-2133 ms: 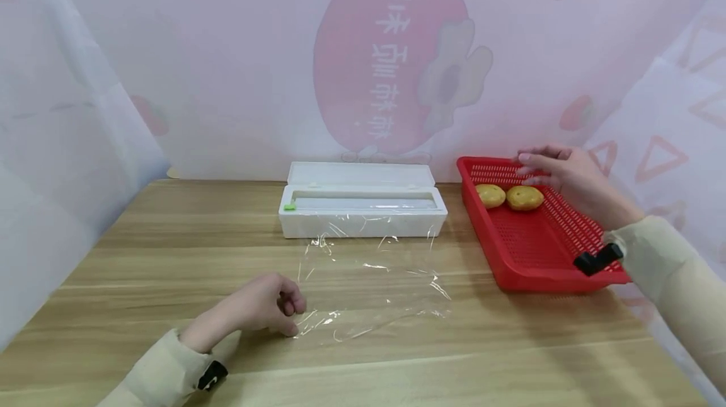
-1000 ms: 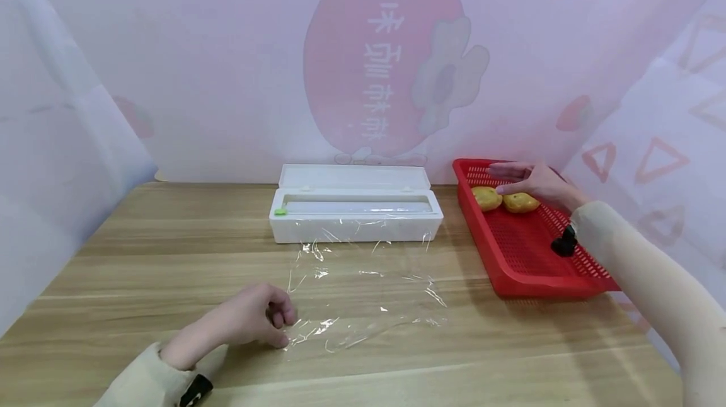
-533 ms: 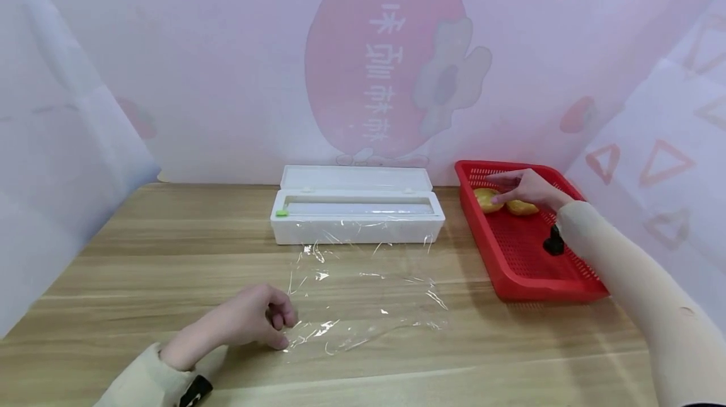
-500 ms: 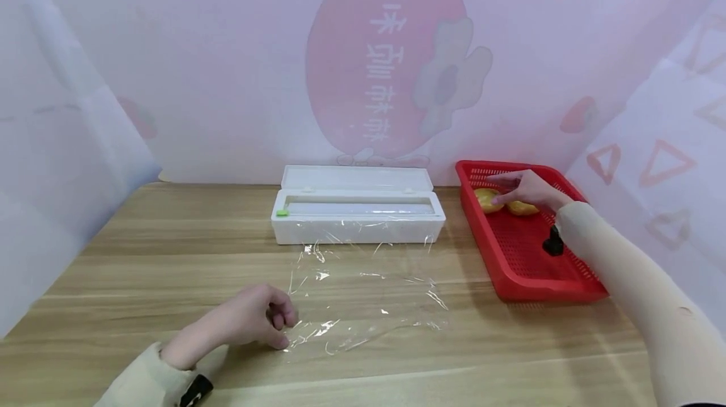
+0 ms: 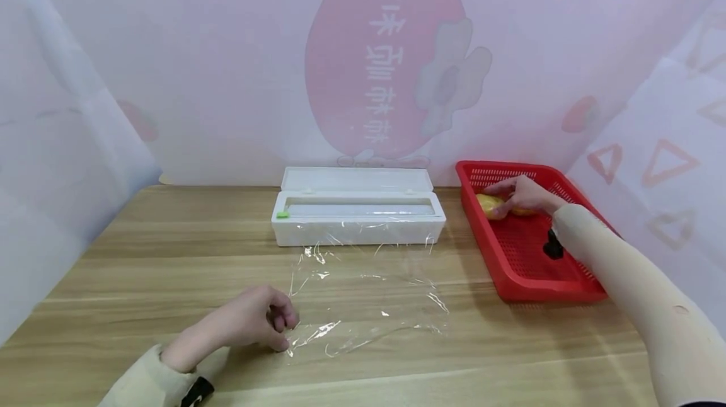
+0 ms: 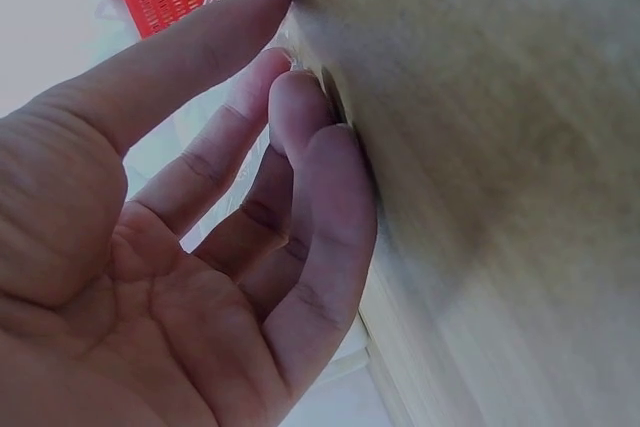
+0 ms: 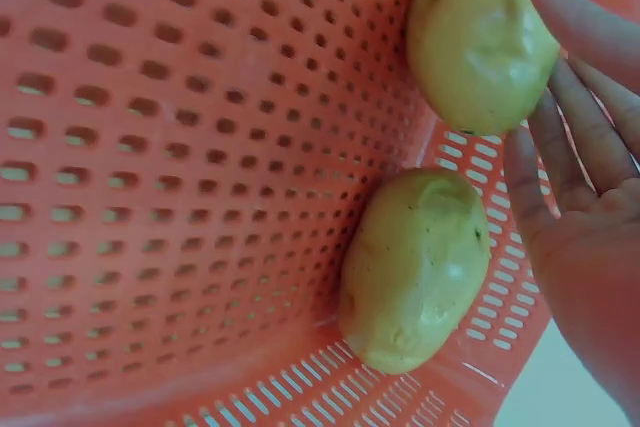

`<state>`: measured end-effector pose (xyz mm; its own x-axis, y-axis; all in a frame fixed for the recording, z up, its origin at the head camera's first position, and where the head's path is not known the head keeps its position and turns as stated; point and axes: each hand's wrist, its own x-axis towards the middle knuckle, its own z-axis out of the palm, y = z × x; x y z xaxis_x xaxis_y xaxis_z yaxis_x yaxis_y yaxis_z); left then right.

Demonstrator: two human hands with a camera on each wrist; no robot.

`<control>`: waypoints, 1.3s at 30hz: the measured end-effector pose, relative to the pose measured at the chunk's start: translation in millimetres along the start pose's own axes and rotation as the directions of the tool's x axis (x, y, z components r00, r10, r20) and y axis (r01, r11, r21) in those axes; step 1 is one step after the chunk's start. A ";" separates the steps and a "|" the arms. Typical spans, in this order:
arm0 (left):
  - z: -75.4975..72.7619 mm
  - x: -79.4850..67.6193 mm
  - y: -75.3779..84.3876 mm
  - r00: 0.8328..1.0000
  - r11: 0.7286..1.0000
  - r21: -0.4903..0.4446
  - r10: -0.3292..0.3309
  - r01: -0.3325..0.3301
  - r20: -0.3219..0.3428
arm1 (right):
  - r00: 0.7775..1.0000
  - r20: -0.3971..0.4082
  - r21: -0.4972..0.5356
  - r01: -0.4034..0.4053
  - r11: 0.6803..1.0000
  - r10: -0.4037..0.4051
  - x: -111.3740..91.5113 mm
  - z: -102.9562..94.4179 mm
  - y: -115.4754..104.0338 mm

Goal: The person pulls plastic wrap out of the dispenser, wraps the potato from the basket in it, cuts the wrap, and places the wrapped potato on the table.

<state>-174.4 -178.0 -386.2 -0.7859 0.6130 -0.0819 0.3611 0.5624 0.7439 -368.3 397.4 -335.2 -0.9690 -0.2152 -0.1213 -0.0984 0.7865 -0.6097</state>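
On the table lies a sheet of clear plastic wrap [image 5: 374, 300], drawn out from a white wrap dispenser box [image 5: 358, 234]. My left hand [image 5: 246, 322] is at the sheet's near left corner, its fingers bent and the fingertips on the wrap's edge against the wood. Thumb and index finger stay apart in the left wrist view. My right hand [image 5: 527, 196] reaches into a red plastic basket [image 5: 553, 290] and grips one yellow potato [image 5: 488, 205], thumb on the near side and fingers beyond it. A second potato [image 7: 415, 272] lies beside it, partly hidden under the hand in the head view.
The dispenser's lid [image 5: 357, 179] stands raised at the back, and a green slider [image 5: 282, 214] sits at its left end. Behind the wooden table [image 5: 187, 249] hangs a pale printed curtain [image 5: 227, 67], with white sheeting along both sides.
My right hand has come down from above the basket onto the left potato and closed round it; that potato has shifted slightly nearer. The left hand has stayed at the wrap's corner.
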 end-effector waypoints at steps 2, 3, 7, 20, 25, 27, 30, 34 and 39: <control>-0.2 -0.4 -0.8 1.000 1.000 -0.001 0.002 -0.002 -0.001 | 1.000 0.005 -0.026 0.018 0.999 -0.018 1.4 2.4 1.3; -0.4 -1.0 -1.1 1.000 1.000 -0.001 0.001 -0.001 -0.003 | 0.999 0.009 -0.037 0.032 0.999 -0.032 2.8 3.7 1.5; -0.3 -3.6 -1.4 1.000 1.000 0.000 -0.002 0.002 -0.006 | 0.998 0.013 -0.052 0.070 0.996 -0.069 6.7 7.4 0.8; -1.8 -10.2 -0.8 0.999 0.999 -0.003 -0.032 0.032 -0.015 | 0.993 -0.016 -0.081 0.118 0.990 -0.120 13.5 15.7 -3.5; 0.9 -5.7 -1.3 1.000 1.000 -0.008 -0.025 0.025 -0.009 | 0.995 -0.036 -0.157 0.090 0.984 -0.096 9.5 15.3 -2.6; 2.5 -3.0 -1.0 1.000 1.000 -0.008 -0.021 0.021 -0.005 | 0.996 -0.034 -0.166 0.076 0.983 -0.082 7.5 14.5 -2.5; 2.9 -0.3 0.0 1.000 1.000 -0.003 -0.023 0.023 -0.003 | 0.997 -0.020 -0.165 0.076 0.983 -0.081 5.8 13.0 -2.9; 1.7 3.6 2.0 1.000 1.000 0.000 -0.018 0.018 0.002 | 0.997 -0.015 -0.198 0.074 0.977 -0.078 4.5 9.3 -1.5; 1.0 5.9 2.1 1.000 1.000 0.002 -0.009 0.009 0.007 | 0.998 -0.010 -0.187 0.059 0.981 -0.062 4.7 7.4 4.4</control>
<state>-177.7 -172.6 -385.7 -0.7858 0.6114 -0.0934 0.3549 0.5695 0.7414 -371.7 395.5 -344.2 -0.9633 -0.2578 -0.0750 -0.1962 0.8665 -0.4590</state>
